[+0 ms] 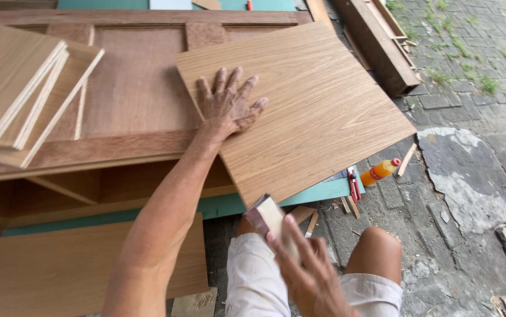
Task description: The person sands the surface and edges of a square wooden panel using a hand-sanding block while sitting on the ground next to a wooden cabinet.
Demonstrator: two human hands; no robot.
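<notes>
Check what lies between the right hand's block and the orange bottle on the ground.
In the head view, between the block in the right hand and the orange bottle lie a red-handled cutter and loose wood scraps on the paving.

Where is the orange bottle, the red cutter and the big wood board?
orange bottle (379, 171), head view, its body.
red cutter (354, 184), head view, its handle.
wood board (317, 111), head view, its bare top face.

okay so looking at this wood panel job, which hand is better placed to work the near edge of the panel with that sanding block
Right, probably. The right hand already grips the sanding block beside the oak-veneer panel at its near edge. The left hand lies flat on the panel, fingers spread, bracing it.
</notes>
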